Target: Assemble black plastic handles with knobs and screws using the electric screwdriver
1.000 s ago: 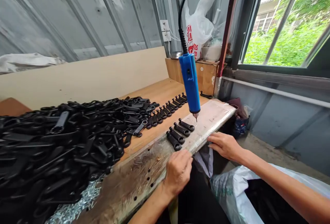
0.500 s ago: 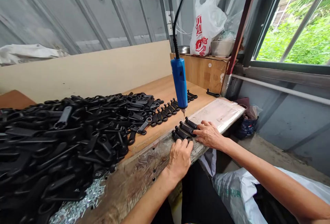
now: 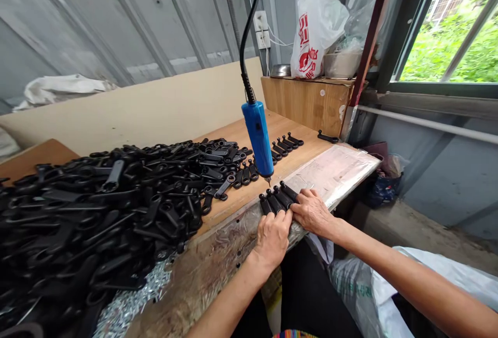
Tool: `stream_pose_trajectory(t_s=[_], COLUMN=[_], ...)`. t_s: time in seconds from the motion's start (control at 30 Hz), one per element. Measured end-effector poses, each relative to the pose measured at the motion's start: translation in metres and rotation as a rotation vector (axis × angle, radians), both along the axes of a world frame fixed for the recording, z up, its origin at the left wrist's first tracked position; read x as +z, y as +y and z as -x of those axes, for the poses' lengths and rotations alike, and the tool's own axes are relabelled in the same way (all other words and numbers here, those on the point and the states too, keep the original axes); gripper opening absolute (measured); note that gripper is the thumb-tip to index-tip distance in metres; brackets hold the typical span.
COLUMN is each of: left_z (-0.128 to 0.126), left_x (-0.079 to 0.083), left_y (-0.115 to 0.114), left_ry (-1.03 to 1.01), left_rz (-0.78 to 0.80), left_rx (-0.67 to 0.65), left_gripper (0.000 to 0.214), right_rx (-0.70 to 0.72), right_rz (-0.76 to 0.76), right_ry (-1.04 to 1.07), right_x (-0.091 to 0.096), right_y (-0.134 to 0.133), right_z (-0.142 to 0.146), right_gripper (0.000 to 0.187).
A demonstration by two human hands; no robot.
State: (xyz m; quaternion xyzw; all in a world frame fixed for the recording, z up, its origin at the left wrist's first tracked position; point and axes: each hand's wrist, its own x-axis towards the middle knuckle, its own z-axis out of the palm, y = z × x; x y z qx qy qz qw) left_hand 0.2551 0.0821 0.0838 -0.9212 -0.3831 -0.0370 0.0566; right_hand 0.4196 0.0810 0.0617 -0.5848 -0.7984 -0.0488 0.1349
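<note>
Several black plastic levers (image 3: 275, 202), each with a ring at one end and a small ball knob at the other, lie side by side at the table's front edge. My left hand (image 3: 272, 234) has its fingers closed on the ring ends at the left of this row. Pressed against the right side of the row, my right hand (image 3: 313, 211) grips the outer levers, its fingertips close to those of the left. My fingers cover most of the rings. Just above the knobs hangs a blue electric screwdriver (image 3: 258, 138), bit pointing down, untouched by either hand.
A big heap of black levers (image 3: 128, 198) covers the table's left, with loose silver screws (image 3: 134, 296) in front. More levers stand in a line (image 3: 286, 145) behind the screwdriver. A wooden box (image 3: 305, 100) is at the back right; a white sack (image 3: 361, 281) sits below.
The levers under my hands have been pushed closer together, and my hands have drawn nearer each other. The view has shifted, and the screwdriver hangs further left in it.
</note>
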Motion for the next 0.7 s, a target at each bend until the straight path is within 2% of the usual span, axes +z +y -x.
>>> stream_pose_trajectory(t_s=[0.2,0.37,0.57,0.7], left_z=[0.019,0.044,0.085,0.118], left_x=[0.001,0.006,0.019,0.020], left_y=[-0.010,-0.024,-0.039,-0.053], left_ry=[-0.011,0.003,0.036,0.051], left_rz=[0.044,0.097,0.139,0.166], left_rx=[0.028,0.040,0.111,0.167], left_gripper=[0.042,0.042,0.039,0.040], right_rx=[0.007,0.058,0.139,0.198], right_rz=[-0.042,-0.036,-0.022,-0.010], right_ry=[0.031,0.039,0.029,0.037], right_x=[-0.004,0.000,0.003,0.002], right_y=[-0.012,-0.026,-0.029,-0.032], right_z=[0.020,0.044,0.087,0.123], right_gripper=[0.021,0.020,0.015,0.014])
